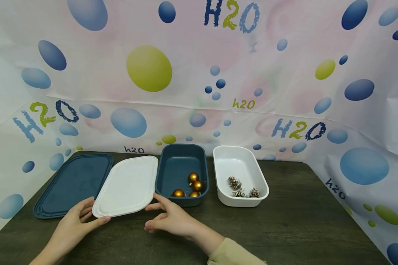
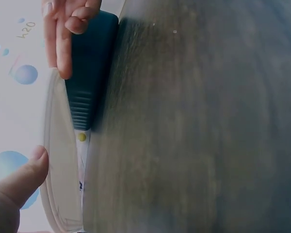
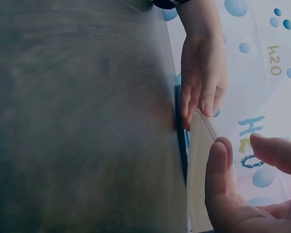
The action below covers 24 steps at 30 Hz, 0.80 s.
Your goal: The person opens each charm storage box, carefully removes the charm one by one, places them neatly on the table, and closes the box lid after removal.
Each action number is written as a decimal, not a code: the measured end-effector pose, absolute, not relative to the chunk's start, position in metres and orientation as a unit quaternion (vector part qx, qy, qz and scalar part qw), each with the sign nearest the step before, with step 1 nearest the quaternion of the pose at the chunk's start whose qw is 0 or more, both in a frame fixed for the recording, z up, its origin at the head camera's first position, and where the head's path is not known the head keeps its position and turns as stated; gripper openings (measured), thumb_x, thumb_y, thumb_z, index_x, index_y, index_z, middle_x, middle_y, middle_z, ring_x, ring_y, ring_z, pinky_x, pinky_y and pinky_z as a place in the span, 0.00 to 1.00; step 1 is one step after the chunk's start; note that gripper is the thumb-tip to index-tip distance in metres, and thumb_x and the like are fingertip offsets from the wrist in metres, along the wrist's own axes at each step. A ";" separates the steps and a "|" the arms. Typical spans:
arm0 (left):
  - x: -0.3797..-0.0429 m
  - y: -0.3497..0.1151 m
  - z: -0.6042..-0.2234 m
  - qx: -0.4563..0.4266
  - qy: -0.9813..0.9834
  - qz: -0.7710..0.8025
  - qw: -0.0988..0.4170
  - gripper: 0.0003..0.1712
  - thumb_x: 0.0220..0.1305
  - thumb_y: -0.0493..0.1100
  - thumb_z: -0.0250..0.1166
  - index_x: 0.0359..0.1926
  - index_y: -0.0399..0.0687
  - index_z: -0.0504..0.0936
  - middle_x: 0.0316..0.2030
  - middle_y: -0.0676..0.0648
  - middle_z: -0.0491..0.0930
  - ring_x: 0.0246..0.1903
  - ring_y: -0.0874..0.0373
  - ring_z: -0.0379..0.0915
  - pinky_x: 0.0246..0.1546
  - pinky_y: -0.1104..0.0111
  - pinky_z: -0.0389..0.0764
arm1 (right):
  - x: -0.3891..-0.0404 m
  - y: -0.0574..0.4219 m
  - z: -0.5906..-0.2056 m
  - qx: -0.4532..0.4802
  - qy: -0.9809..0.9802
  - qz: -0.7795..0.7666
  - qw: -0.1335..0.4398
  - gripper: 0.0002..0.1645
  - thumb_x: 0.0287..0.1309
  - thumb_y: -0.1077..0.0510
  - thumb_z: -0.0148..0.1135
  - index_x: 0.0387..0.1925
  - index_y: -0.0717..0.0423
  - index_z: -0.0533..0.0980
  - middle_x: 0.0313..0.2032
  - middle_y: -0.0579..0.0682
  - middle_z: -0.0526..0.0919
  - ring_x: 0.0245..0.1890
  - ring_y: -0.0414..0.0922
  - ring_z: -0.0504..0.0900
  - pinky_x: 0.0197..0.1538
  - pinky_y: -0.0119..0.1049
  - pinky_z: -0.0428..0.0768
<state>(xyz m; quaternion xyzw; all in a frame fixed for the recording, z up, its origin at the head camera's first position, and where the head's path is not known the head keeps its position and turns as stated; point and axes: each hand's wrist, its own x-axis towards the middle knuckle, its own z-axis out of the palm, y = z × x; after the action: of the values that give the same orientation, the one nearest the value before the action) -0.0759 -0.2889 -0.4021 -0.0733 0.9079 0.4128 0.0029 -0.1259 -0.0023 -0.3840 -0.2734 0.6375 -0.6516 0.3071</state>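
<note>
My left hand [image 1: 71,226] holds a white lid [image 1: 127,186] by its near left corner, the thumb along the near edge and the fingers at the left side. The lid is raised over the table, and its underside faces the camera in the left wrist view. My right hand [image 1: 175,217] touches the near right corner with extended fingers, its thumb apart from the lid. Left of the white lid lies a dark blue lid [image 1: 76,180], partly covered by it. Close on the right stands a dark blue container [image 1: 182,162] with several gold baubles [image 1: 197,185].
A white container [image 1: 232,165] with pine cones [image 1: 234,182] stands right of the blue one. The dark wooden table [image 1: 295,221] runs back to a wall sheet [image 1: 192,55] printed with bubbles and H2O lettering, which also flanks both sides.
</note>
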 end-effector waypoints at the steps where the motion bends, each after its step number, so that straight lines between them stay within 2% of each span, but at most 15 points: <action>1: -0.076 -0.288 -0.403 -0.068 0.911 0.406 -0.007 0.63 0.53 0.62 0.69 0.68 0.20 0.47 0.61 0.21 0.58 0.60 0.30 0.60 0.48 0.59 0.77 | -0.126 -0.001 -0.385 -0.271 0.630 -0.656 0.316 0.45 0.61 0.67 0.60 0.74 0.56 0.48 0.59 0.55 0.72 0.40 0.48 0.85 0.43 0.38 0.82; 6: -0.078 -0.284 -0.404 -0.052 0.927 0.367 -0.054 0.58 0.49 0.60 0.73 0.63 0.19 0.58 0.56 0.24 0.61 0.54 0.31 0.65 0.48 0.58 0.76 | -0.127 0.004 -0.390 -0.256 0.599 -0.675 0.345 0.44 0.63 0.69 0.58 0.73 0.60 0.46 0.64 0.59 0.67 0.46 0.55 0.82 0.47 0.42 0.80; 9: -0.079 -0.282 -0.404 -0.052 0.935 0.345 -0.067 0.57 0.47 0.60 0.74 0.61 0.18 0.61 0.53 0.24 0.63 0.51 0.33 0.67 0.47 0.56 0.77 | -0.129 0.007 -0.393 -0.248 0.590 -0.680 0.359 0.43 0.63 0.69 0.56 0.72 0.63 0.45 0.65 0.60 0.65 0.49 0.57 0.80 0.49 0.43 0.79; 17: -0.079 -0.278 -0.407 -0.030 0.946 0.309 -0.096 0.59 0.42 0.60 0.77 0.59 0.17 0.62 0.48 0.27 0.67 0.46 0.38 0.69 0.46 0.49 0.76 | -0.130 0.010 -0.398 -0.229 0.572 -0.681 0.395 0.41 0.63 0.70 0.55 0.71 0.70 0.46 0.67 0.64 0.60 0.52 0.56 0.78 0.53 0.43 0.77; 24: -0.083 -0.281 -0.409 -0.030 0.951 0.298 -0.079 0.58 0.44 0.60 0.76 0.59 0.17 0.63 0.48 0.26 0.71 0.46 0.37 0.70 0.46 0.48 0.75 | -0.132 0.010 -0.401 -0.232 0.577 -0.670 0.406 0.40 0.64 0.69 0.55 0.71 0.72 0.46 0.68 0.65 0.57 0.54 0.53 0.78 0.54 0.41 0.76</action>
<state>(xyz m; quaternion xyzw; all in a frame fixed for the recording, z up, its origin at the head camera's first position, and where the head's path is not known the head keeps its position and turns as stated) -0.0830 -0.2806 -0.4088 -0.0299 0.9509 0.2978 -0.0792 -0.1316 0.0095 -0.4009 -0.2317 0.5771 -0.6697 0.4059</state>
